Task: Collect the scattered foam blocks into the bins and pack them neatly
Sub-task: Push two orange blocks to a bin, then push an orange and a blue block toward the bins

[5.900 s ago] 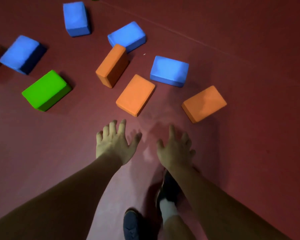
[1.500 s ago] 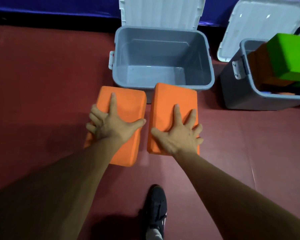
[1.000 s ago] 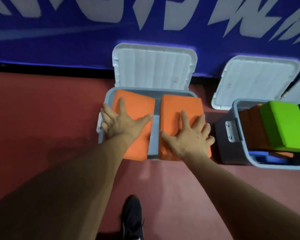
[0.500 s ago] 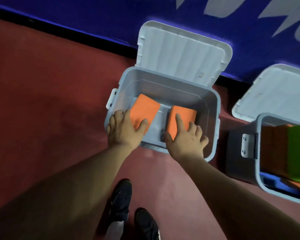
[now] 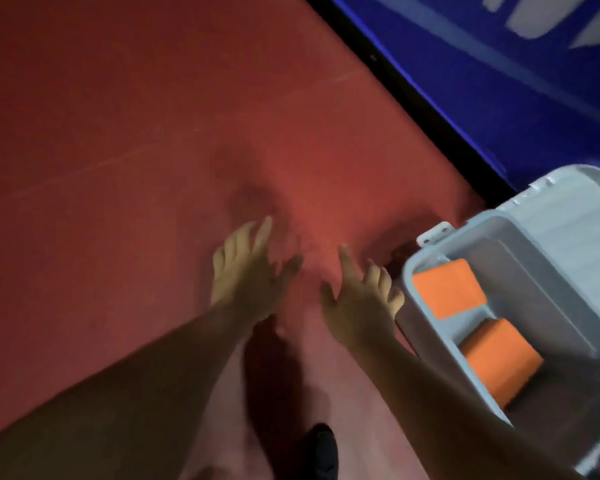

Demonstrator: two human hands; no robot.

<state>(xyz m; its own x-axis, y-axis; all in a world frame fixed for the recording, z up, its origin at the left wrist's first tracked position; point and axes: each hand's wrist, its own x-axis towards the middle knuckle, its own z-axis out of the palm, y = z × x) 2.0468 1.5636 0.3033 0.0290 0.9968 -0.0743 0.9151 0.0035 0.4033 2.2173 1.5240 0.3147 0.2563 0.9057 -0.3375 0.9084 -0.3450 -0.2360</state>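
At the bottom edge a dark shoe (image 5: 321,448) is being shown on the red floor (image 5: 118,133), with both bare forearms being stretched forward above it. The left hand (image 5: 246,278) is being held flat with its fingers spread and released, grasping nothing. The right hand (image 5: 357,306) is likewise being held loose and empty, its fingers only slightly bent. Just to the right of the right hand, the grey bin (image 5: 541,282) is being seen with its lid (image 5: 575,216) tipped back. Two orange foam blocks (image 5: 447,289) (image 5: 499,362) are lying flat on its bottom, side by side with a narrow grey strip between them and their long axes seemingly parallel. The right hand is the nearer to them. No loose block is being shown, so the next one is judged to lie outside this view. Beyond a black skirting strip (image 5: 413,98), a blue wall banner (image 5: 499,81) is being shown with white lettering, cropped and blurred beyond reading.
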